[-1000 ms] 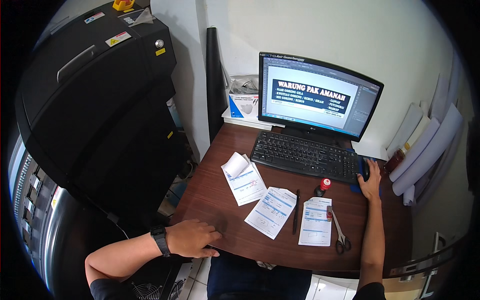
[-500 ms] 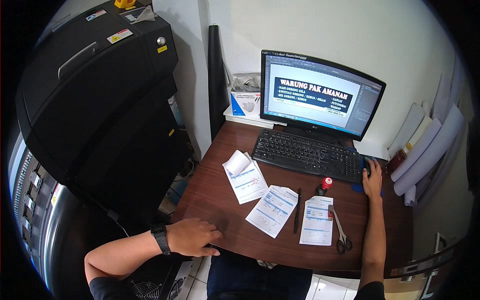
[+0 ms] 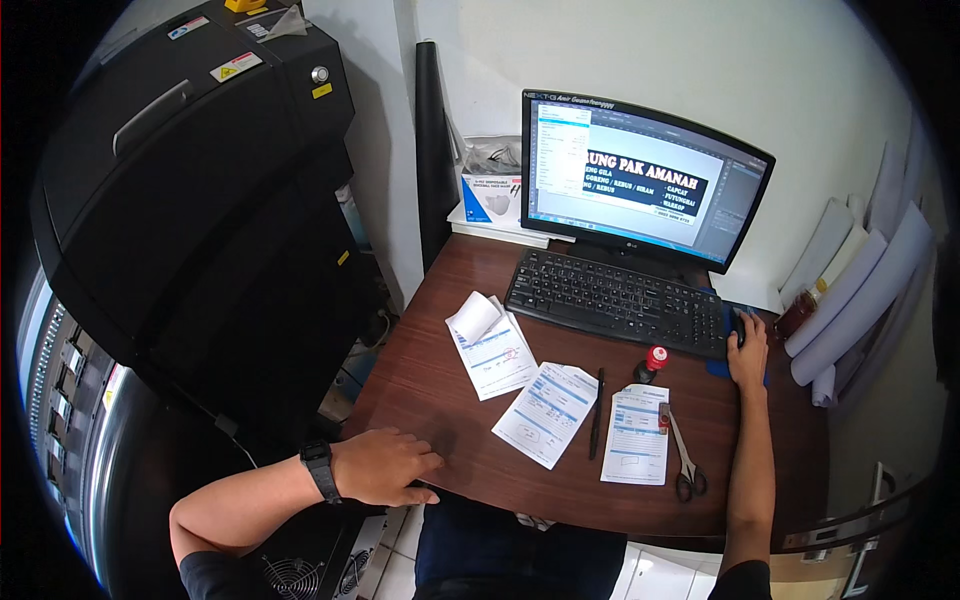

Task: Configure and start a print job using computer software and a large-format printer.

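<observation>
At the right of the desk, my right hand (image 3: 750,362) is wrapped over a black computer mouse (image 3: 737,326) that rests on a blue mouse pad (image 3: 716,369). My left hand (image 3: 385,467), with a black watch on the wrist, lies on the near left desk edge. Its fingers are loosely bent, the thumb is apart, and it holds nothing. Behind the black keyboard (image 3: 615,300) stands a monitor (image 3: 650,255), with a drop-down menu over the left part of a dark banner design on its screen.
Note slips (image 3: 545,415), a black pen (image 3: 597,415), a red-topped stamp (image 3: 653,364) and scissors (image 3: 688,468) lie on the brown desk (image 3: 450,400). A large black machine (image 3: 200,230) stands left. Paper rolls (image 3: 860,285) lean at right, beside a mask box (image 3: 490,200) farther left.
A menu has opened on the monitor, hiding the left part of the banner. The view has shifted slightly. Both hands stay in about the same places.
</observation>
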Available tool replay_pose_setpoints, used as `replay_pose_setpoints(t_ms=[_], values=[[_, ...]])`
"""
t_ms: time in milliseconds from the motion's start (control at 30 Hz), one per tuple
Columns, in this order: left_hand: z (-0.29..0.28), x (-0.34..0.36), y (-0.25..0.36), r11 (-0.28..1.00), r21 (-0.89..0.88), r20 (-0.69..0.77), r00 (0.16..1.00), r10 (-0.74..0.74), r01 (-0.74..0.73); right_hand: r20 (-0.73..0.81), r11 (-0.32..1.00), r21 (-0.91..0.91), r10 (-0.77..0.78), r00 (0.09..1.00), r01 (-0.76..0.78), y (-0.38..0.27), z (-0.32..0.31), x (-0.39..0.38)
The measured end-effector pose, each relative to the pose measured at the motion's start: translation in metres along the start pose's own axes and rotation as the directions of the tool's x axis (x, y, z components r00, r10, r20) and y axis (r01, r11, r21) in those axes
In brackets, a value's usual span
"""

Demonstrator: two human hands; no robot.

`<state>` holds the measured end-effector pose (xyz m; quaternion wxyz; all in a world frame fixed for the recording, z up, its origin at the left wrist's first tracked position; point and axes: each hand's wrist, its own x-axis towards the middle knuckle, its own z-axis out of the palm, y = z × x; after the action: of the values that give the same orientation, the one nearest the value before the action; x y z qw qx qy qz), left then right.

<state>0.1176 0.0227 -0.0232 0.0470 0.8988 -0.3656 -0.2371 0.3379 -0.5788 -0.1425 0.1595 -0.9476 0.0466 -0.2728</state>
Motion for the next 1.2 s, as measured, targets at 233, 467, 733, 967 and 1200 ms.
replay_pose_setpoints(t_ms=[233,467,733,967,1200], values=[[-0.0009,0.0,0.0009,1.0,-0.008,-0.002,1.0,-0.017,0.017,-0.027,1.0,0.008,-0.014,1.0,0.015,0.0009,-0.0005,-0.0001],[-0.0026,-0.0008,0.002,1.0,-0.019,-0.021,1.0,0.015,-0.015,-0.06,0.999,0.006,-0.032,0.998,0.033,0.0014,-0.0004,0.0004],[-0.0068,0.0008,0.0037,1.0,-0.023,0.003,1.0,-0.006,0.006,-0.049,1.0,0.007,-0.022,0.999,0.022,0.0021,0.0002,-0.0004],[-0.0027,-0.0007,0.0017,1.0,-0.005,-0.033,0.999,0.007,-0.007,-0.055,1.0,0.005,-0.017,0.998,0.017,-0.0003,-0.0013,-0.0008],[-0.0026,0.0001,0.0006,1.0,0.002,-0.019,1.0,0.01,-0.01,-0.031,1.0,-0.008,-0.014,0.999,0.013,-0.0024,-0.0025,0.0]])
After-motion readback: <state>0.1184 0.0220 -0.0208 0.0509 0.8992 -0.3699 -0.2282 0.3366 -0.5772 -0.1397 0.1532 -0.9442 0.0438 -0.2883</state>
